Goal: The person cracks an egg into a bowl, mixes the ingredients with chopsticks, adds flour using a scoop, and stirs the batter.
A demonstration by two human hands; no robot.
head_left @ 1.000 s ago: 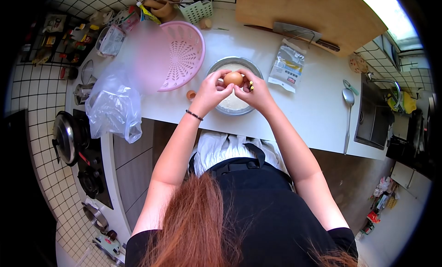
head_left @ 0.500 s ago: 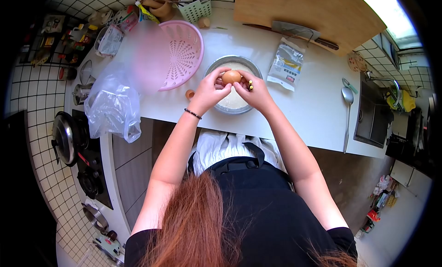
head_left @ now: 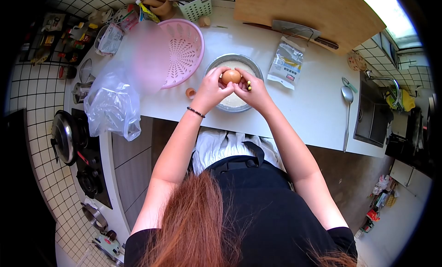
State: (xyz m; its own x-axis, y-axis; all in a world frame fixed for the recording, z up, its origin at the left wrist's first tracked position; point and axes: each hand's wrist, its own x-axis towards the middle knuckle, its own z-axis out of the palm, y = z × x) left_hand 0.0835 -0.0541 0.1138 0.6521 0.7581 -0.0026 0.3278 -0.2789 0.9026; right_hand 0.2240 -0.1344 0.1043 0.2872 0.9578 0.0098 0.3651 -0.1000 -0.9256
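Observation:
A brown egg [head_left: 231,77] is held between both hands, over a metal bowl [head_left: 258,65] of pale, flour-like contents. My left hand [head_left: 211,90] grips the egg from the left, thumb and fingers curled on its shell. On the other side, my right hand [head_left: 253,89] closes around it, with something yellow and dark showing near its fingers. Whether the shell is cracked underneath, I cannot tell. A piece of eggshell [head_left: 190,93] lies on the counter left of the bowl.
Left of the bowl stand a pink colander [head_left: 195,60] and a clear plastic bag [head_left: 113,106]. A silver packet [head_left: 286,64] lies right of it. Farther right are a long spoon [head_left: 347,101] and the sink [head_left: 370,115]. A cleaver [head_left: 294,28] rests by the wooden board [head_left: 308,14].
Both hands stay over the bowl with the egg between them. Only a very slight shift of the fingers and the view shows.

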